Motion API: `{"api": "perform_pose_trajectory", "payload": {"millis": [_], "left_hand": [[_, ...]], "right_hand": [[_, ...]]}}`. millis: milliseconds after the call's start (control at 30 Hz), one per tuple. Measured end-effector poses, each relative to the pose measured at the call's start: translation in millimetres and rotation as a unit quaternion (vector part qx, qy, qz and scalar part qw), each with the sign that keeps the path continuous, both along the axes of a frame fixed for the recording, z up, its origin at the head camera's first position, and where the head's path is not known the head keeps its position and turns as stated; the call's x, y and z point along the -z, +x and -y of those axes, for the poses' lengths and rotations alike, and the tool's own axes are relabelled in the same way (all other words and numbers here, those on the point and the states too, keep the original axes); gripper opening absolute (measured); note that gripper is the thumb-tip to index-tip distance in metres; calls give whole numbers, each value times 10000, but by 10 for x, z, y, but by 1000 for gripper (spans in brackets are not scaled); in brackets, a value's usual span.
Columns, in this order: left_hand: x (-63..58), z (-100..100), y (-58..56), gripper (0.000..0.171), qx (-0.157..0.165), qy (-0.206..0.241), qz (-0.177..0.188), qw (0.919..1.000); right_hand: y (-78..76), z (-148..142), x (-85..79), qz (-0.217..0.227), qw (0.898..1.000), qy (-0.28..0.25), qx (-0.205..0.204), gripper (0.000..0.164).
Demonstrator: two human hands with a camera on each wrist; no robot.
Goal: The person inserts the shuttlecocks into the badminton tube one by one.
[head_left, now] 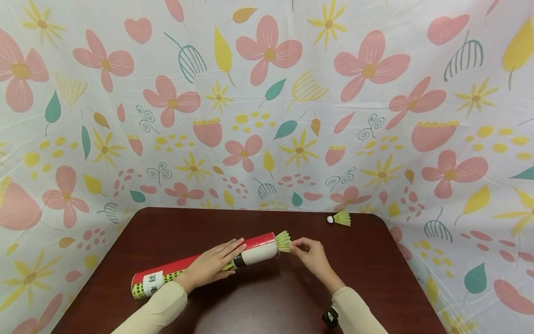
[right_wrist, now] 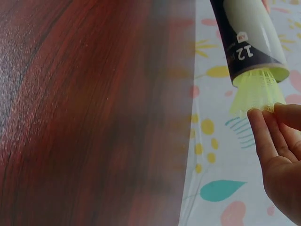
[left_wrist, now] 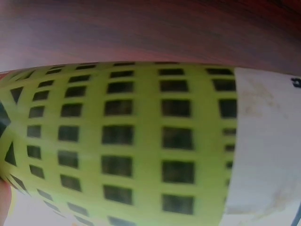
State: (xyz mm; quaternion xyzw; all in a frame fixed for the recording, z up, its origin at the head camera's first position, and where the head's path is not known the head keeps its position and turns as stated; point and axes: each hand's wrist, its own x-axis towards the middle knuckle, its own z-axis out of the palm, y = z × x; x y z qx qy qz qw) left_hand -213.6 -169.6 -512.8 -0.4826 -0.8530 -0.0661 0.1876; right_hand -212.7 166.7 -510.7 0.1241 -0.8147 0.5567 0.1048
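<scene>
A long shuttlecock tube (head_left: 258, 249), red, white and black with a yellow-green checked band, slants across the table. My left hand (head_left: 212, 263) grips it around the middle, fingers over the top and thumb on the near side. At the tube's right mouth a yellow-green shuttlecock (head_left: 283, 241) sticks out skirt first, its head hidden inside. My right hand (head_left: 312, 256) pinches the skirt's rim between thumb and fingers. The right wrist view shows the same shuttlecock (right_wrist: 257, 92) part way in the mouth. The left wrist view is filled by the tube's checked band (left_wrist: 117, 136) and white label.
Another shuttlecock (head_left: 340, 218), with a white head, lies near the back right edge of the dark brown table (head_left: 208, 222). A flower-patterned cloth (head_left: 267, 116) hangs behind and around the table. A black band (head_left: 330, 318) shows by the right sleeve.
</scene>
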Motion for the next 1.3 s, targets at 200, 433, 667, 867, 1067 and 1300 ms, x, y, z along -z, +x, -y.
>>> {"api": "perform_pose_trajectory", "payload": {"millis": [200, 433, 667, 867, 1067, 1300], "left_hand": [[2, -1, 1, 88, -11, -49, 37, 10000], [5, 0, 5, 88, -1, -70, -16, 10000], [5, -1, 8, 86, -12, -70, 10, 10000], [2, -4, 9, 87, -14, -68, -30, 10000], [-4, -12, 20, 88, 17, -56, -37, 10000], [-5, -22, 28, 88, 51, -38, -74, 10000]], "right_hand": [[9, 75, -25, -45, 9999, 11, -102, 4], [196, 166, -353, -79, 9983, 120, -558, 7], [202, 182, -372, 33, 9981, 127, -594, 7], [113, 170, -232, -207, 9982, 173, -535, 6], [23, 154, -17, -191, 9989, 117, -423, 4], [28, 180, 31, -208, 9983, -58, -544, 4]]}}
